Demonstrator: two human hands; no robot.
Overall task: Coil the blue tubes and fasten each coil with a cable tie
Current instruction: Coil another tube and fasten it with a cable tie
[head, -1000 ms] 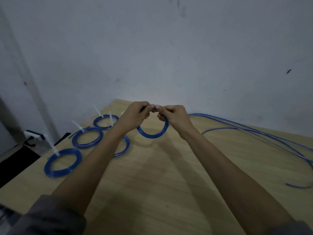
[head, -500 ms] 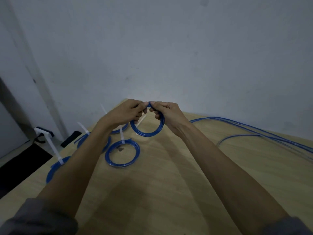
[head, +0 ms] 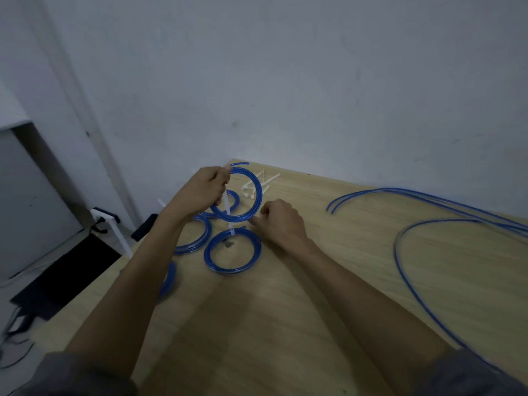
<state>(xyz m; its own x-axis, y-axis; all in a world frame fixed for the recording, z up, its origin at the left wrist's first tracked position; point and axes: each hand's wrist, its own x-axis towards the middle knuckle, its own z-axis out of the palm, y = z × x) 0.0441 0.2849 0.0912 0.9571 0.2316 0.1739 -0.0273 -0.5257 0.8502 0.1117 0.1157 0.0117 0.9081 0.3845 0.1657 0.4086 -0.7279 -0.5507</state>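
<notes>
1. Pale wooden table (head: 328,281) with fine straight grain, spreading under both forearms; near edge cut off by the frame.
2. Loose blue tubes (head: 423,221), thin, glossy and half-clear, sweeping in long arcs well to the right of the right hand; far ends running out of frame.
3. Left hand (head: 204,192) raised over the table, fingers curled round the top left of a fresh coil (head: 251,204); grip point hidden behind the knuckles.
4. Right hand (head: 278,221) just beside the coil's lower right, back turned to the camera, fingers curled under and out of sight; whether anything is pinched, cannot tell.
5. That coil: round, springy, one cut end sticking out free at the top, hanging upright from the left hand.
6. Tied coil (head: 233,251) flat on the table just below both hands, cinched by a white tie; more tied coils (head: 197,238) partly hidden under the left forearm.
7. Spare cable ties (head: 258,185), white thin strips, blurred, beyond the held coil.
</notes>
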